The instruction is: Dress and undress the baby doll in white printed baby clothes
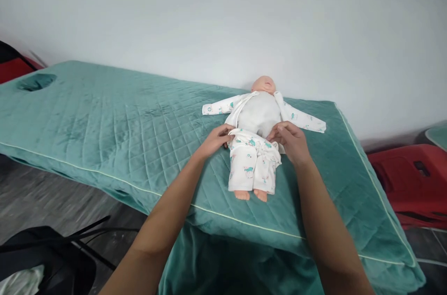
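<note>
A baby doll [263, 84] lies on its back, feet toward me, on a green quilted bed. It wears an open white printed top [305, 118] with both sleeves spread out, baring a pale cloth body [260, 111]. White printed pants [244, 162] cover its legs, and both feet stick out below the cuffs. At the left of the waistband, my left hand [219, 140] pinches the pants' edge. My right hand [289, 139] has its fingers closed on the waistband's other side. The fingertips of both hands are partly hidden.
The green bed cover [122, 118] stretches far to the left, with a round hole [37, 82] near its end. A white wall [174, 30] runs behind it. A red plastic chair [415, 178] stands at the right, and a black chair [49, 258] at the lower left.
</note>
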`<state>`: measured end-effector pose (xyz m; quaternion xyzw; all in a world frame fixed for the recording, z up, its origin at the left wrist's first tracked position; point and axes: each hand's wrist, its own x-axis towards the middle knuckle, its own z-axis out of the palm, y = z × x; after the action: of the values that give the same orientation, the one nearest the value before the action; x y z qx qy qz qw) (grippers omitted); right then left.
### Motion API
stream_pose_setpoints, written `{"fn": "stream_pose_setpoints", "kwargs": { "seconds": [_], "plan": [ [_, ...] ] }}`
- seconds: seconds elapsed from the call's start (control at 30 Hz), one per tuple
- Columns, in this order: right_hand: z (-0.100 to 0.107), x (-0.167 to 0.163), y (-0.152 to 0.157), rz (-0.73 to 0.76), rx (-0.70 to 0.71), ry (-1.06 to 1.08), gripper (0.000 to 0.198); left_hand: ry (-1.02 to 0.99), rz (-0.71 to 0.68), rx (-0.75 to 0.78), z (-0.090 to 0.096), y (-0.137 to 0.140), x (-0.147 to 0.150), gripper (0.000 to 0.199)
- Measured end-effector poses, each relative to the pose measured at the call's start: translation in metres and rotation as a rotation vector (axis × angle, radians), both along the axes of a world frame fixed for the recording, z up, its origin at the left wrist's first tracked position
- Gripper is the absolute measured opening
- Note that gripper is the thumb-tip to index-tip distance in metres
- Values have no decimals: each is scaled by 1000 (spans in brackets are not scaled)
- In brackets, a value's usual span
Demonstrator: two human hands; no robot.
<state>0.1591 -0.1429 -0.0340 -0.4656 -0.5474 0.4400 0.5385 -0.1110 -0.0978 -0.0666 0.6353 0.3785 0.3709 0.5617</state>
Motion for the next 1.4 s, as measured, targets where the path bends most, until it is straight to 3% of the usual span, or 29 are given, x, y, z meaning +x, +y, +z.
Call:
{"fn": "stream_pose_setpoints", "kwargs": {
  "seconds": [0.07,0.13,0.2,0.27,0.43,0.53,0.63,0.8,0.87,1.0,1.07,1.23,1.4],
  "plan": [
    [0,6,3,-149,61,63,25,-52,50,9,-1,3,-2,28],
    [-1,12,8,-322,107,76,22,-92,203,81,-3,14,-2,28],
    [-5,18,14,-478,103,33,21,-65,389,168,-7,33,1,30],
    [-10,24,20,-584,80,-80,22,-14,466,204,-9,57,6,38],
    [-29,30,32,-626,11,-391,30,47,202,221,-10,104,25,36],
    [-38,26,35,-606,40,-536,32,120,191,250,-8,114,34,31],
    [-40,21,35,-597,84,-620,28,53,273,135,-3,112,32,34],
    [-36,18,33,-595,76,-639,25,-101,374,-246,9,109,5,33],
    [-34,18,32,-596,62,-642,26,34,427,-220,10,111,-8,30],
    [-34,17,30,-611,54,-673,27,582,470,105,9,114,-21,29],
    [-34,21,29,-632,50,-687,28,778,467,165,7,111,-23,30],
    [-35,47,30,-702,-96,-683,38,990,531,154,5,100,-27,34],
    [-32,59,29,-625,-336,-759,46,1080,625,365,7,91,-22,24]
  ]
}}
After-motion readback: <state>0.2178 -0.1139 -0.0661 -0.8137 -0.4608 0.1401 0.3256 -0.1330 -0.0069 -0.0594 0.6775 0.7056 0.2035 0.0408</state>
